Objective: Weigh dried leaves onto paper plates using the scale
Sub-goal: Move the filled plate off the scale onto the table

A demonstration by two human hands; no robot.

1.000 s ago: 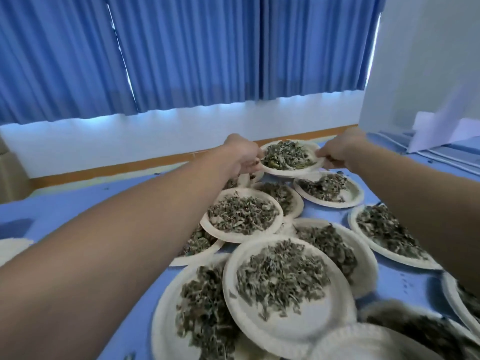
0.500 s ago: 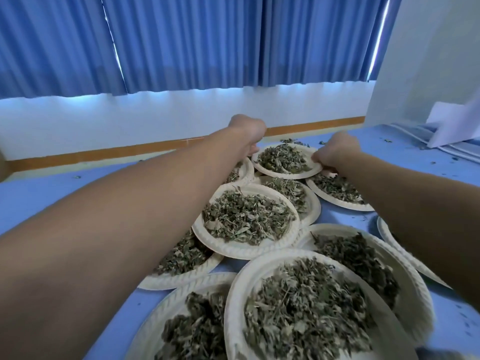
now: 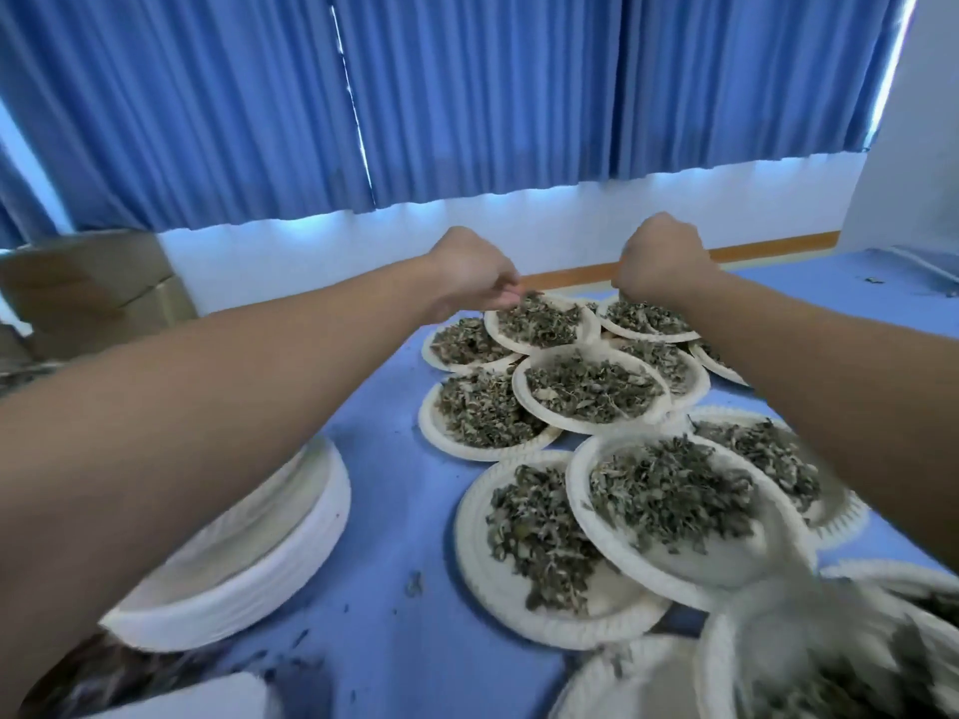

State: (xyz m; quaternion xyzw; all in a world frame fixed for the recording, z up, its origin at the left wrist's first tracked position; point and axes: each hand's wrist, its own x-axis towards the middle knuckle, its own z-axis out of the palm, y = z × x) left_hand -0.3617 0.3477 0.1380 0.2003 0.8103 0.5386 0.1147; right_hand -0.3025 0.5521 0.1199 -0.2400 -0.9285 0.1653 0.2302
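Observation:
Several white paper plates of dried leaves [image 3: 591, 391] lie overlapping on the blue table [image 3: 384, 459]. Both my arms reach to the far end of the group. My left hand [image 3: 475, 275] bends down at the wrist, and its curled fingertips meet the far left rim of a far plate of leaves [image 3: 539, 324]. My right hand [image 3: 661, 262] is a fist just right of that plate, above the neighbouring plate [image 3: 648, 319]; its fingers are hidden behind the back of the hand. No scale is in view.
A stack of empty paper plates [image 3: 249, 537] sits under my left forearm. Cardboard boxes [image 3: 88, 288] stand at the far left. Leaf crumbs dot the table. Blue curtains hang over a white wall behind.
The view has swung left, bringing the stack of empty plates and the boxes into sight. Both hands stay at the far plates; the plate they carried has come down among the others.

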